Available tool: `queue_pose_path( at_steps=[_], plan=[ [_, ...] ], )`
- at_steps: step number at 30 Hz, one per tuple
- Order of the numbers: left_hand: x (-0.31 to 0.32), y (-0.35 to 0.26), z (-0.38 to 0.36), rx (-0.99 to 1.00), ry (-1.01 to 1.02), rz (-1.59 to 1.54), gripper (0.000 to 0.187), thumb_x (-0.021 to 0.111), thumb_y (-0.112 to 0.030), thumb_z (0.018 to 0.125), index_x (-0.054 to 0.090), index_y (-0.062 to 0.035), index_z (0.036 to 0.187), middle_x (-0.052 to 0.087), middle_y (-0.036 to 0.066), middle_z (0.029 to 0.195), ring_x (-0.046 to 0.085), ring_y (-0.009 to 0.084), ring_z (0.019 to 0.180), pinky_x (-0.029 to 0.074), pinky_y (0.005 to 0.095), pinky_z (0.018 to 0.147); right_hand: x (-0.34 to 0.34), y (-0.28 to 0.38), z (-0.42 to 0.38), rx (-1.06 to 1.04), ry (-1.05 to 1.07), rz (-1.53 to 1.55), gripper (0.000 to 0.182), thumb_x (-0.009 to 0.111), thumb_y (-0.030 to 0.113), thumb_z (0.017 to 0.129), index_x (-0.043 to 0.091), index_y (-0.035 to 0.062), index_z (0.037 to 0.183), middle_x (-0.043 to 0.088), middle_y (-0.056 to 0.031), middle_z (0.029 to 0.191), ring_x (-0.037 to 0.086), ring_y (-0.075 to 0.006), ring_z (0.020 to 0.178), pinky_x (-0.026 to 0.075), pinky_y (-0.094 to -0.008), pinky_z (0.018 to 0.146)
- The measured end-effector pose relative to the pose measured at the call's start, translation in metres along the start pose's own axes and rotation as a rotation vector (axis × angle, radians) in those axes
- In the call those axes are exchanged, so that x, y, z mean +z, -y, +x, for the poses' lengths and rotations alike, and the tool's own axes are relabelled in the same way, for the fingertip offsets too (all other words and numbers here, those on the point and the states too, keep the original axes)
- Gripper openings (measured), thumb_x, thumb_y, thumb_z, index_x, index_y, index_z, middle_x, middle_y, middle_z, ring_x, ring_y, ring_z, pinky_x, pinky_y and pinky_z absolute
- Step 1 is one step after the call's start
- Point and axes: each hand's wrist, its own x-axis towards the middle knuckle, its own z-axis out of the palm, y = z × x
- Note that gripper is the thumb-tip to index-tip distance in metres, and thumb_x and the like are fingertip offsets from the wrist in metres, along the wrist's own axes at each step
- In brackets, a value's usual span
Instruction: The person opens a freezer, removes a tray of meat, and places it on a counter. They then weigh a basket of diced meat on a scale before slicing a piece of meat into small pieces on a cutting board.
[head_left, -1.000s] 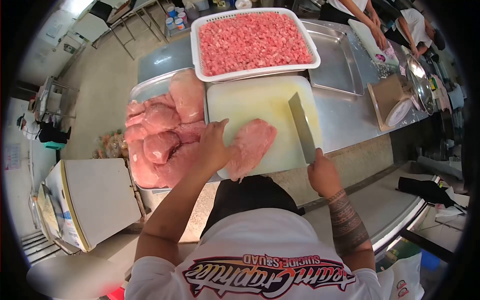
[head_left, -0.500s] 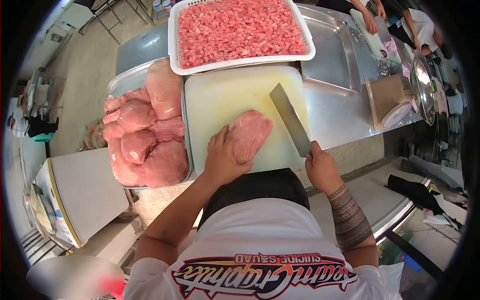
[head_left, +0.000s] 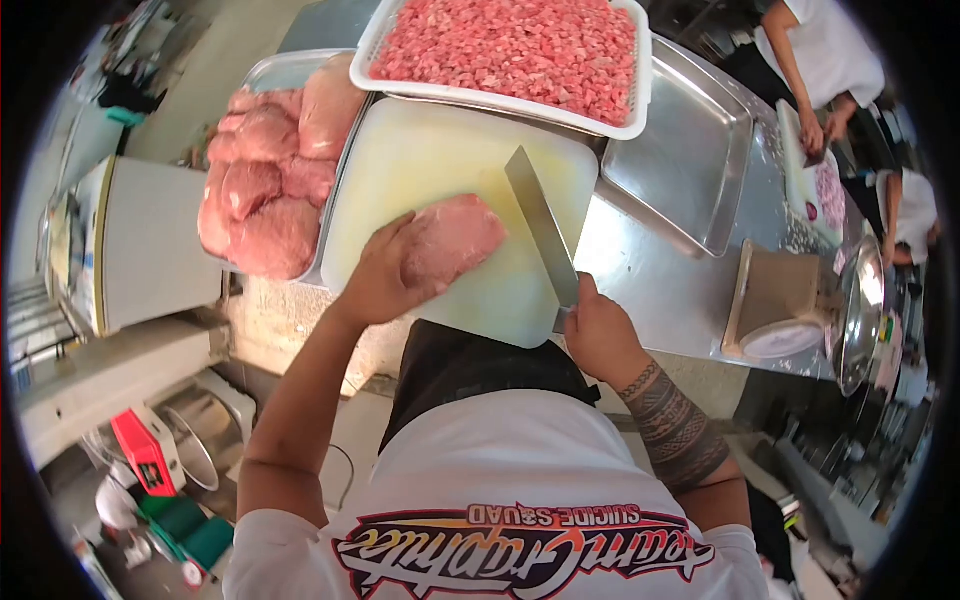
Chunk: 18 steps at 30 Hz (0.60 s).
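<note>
A thick piece of raw pink meat [head_left: 458, 238] is on the white cutting board [head_left: 420, 140]. My left hand [head_left: 380, 275] grips its left end, thumb on the near side and fingers on the far side. In my right hand [head_left: 605, 335] is the handle of a cleaver [head_left: 541, 222], its long blade angled up and left over the board, apart from the meat. Left of the board, a metal tray [head_left: 290, 68] bears several large raw meat pieces [head_left: 265, 180]. A white plastic basket [head_left: 490, 98] of diced meat [head_left: 510, 45] stands beyond the board.
Right of the board is a shallow metal tray [head_left: 690, 170] on the steel table [head_left: 640, 275]. A scale [head_left: 785, 300] and a metal bowl [head_left: 860, 310] stand at the table's right end. At another board [head_left: 795, 160], a co-worker's hands [head_left: 820, 135] are at work.
The whole view has turned and shifted, so the table appears rotated. My left hand keeps hold of the meat, and the cleaver stays in my right hand, blade still clear of the meat.
</note>
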Motion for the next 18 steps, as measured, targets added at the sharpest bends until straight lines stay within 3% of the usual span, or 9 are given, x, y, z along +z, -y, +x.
queue_pose_path(
  at_steps=[2, 3, 6, 7, 10, 12, 15, 18],
  plan=[
    [-0.001, -0.001, 0.003, -0.028, -0.058, 0.046, 0.073, 0.086, -0.03, 0.08, 0.059, -0.0055, 0.143, 0.05, 0.029, 0.15, 0.051, 0.0468, 0.136, 0.041, 0.0512, 0.116, -0.008, -0.001, 0.0, -0.021, 0.021, -0.028, 0.039, 0.058, 0.009, 0.094, 0.047, -0.0065, 0.127, 0.069, -0.0274, 0.08, 0.069, -0.047, 0.075, 0.055, -0.0579, 0.07],
    [-0.002, -0.008, 0.002, -0.068, -0.158, -0.022, 0.05, 0.077, -0.024, 0.092, 0.064, -0.0058, 0.137, 0.055, 0.023, 0.149, 0.051, 0.0419, 0.138, 0.041, 0.049, 0.115, -0.011, 0.0, 0.001, -0.031, 0.031, -0.042, 0.038, 0.058, 0.009, 0.094, 0.047, -0.0064, 0.127, 0.069, -0.0273, 0.08, 0.069, -0.0467, 0.075, 0.055, -0.0579, 0.069],
    [-0.007, -0.016, 0.026, -0.062, -0.319, 0.083, 0.038, 0.073, -0.02, 0.096, 0.068, -0.0044, 0.13, 0.065, 0.02, 0.138, 0.057, 0.0396, 0.131, 0.044, 0.0472, 0.111, -0.015, 0.003, -0.009, -0.034, 0.02, -0.068, 0.037, 0.057, 0.008, 0.094, 0.048, -0.0061, 0.126, 0.069, -0.0263, 0.079, 0.069, -0.0457, 0.073, 0.055, -0.0567, 0.067],
    [-0.008, -0.022, 0.041, -0.047, -0.413, 0.074, 0.029, 0.068, -0.019, 0.101, 0.071, -0.0033, 0.125, 0.071, 0.015, 0.125, 0.065, 0.0323, 0.12, 0.047, 0.0437, 0.107, -0.019, 0.008, -0.01, -0.044, 0.021, -0.074, 0.036, 0.057, 0.008, 0.094, 0.048, -0.0061, 0.126, 0.069, -0.0259, 0.078, 0.069, -0.0453, 0.072, 0.055, -0.0561, 0.066],
    [-0.009, -0.042, 0.095, -0.202, -0.485, -0.396, 0.027, 0.063, -0.021, 0.105, 0.071, 0.0, 0.12, 0.073, 0.012, 0.118, 0.067, 0.0249, 0.113, 0.049, 0.039, 0.104, -0.032, 0.028, -0.012, -0.062, 0.035, -0.089, 0.034, 0.057, 0.007, 0.093, 0.05, -0.0059, 0.124, 0.069, -0.0246, 0.076, 0.07, -0.0445, 0.07, 0.056, -0.0542, 0.064],
    [-0.013, -0.053, 0.131, -0.221, -0.503, -0.622, 0.029, 0.06, -0.024, 0.108, 0.072, 0.0022, 0.115, 0.074, 0.01, 0.109, 0.067, 0.0181, 0.106, 0.05, 0.0344, 0.099, -0.036, 0.04, -0.012, -0.065, 0.043, -0.091, 0.033, 0.057, 0.007, 0.093, 0.051, -0.0054, 0.122, 0.068, -0.0239, 0.074, 0.07, -0.044, 0.069, 0.056, -0.0533, 0.063],
    [-0.002, -0.055, 0.168, -0.184, -0.544, -1.048, 0.03, 0.059, -0.025, 0.108, 0.072, 0.0021, 0.106, 0.073, 0.009, 0.099, 0.067, 0.0161, 0.098, 0.051, 0.0317, 0.093, -0.043, 0.056, -0.006, -0.046, 0.089, -0.158, 0.031, 0.058, 0.007, 0.092, 0.052, -0.0049, 0.121, 0.068, -0.0236, 0.072, 0.07, -0.0431, 0.069, 0.056, -0.0526, 0.063],
    [0.005, -0.055, 0.178, -0.212, -0.481, -1.102, 0.034, 0.059, -0.025, 0.109, 0.07, -0.0012, 0.087, 0.069, 0.004, 0.084, 0.064, 0.0138, 0.079, 0.051, 0.0293, 0.078, -0.047, 0.064, 0.006, -0.024, 0.136, -0.201, 0.031, 0.058, 0.007, 0.091, 0.051, -0.0042, 0.119, 0.068, -0.0234, 0.073, 0.07, -0.0425, 0.069, 0.057, -0.052, 0.064]
  ],
)
